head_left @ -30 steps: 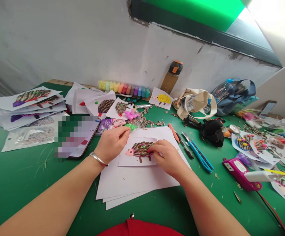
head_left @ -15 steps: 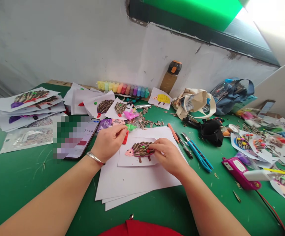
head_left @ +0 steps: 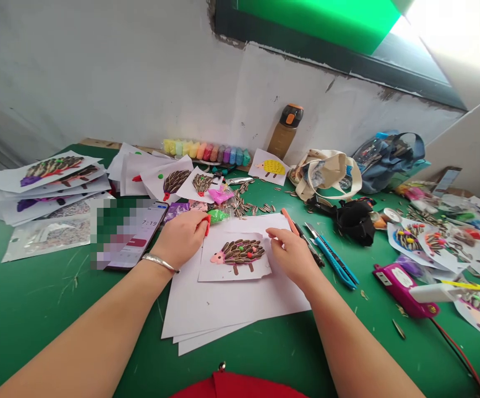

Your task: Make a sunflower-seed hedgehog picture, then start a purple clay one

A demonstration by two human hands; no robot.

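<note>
A small white card bearing a hedgehog made of seeds lies on stacked white sheets. The hedgehog has a pink face, brown legs and green and red dots. My left hand, with a silver bangle at the wrist, is closed on a red piece of clay beyond the card's upper left corner. Just right of the card is my right hand, its fingers apart and nothing visible between them.
A phone and stacked hedgehog pictures lie left. Behind are coloured clay packs, loose seeds and a bottle. Blue scissors, a black pouch and a magenta device lie right.
My right hand has drawn back to the right from the hedgehog, uncovering its rear, where a red dot shows. My left hand has shifted slightly left with the red clay.
</note>
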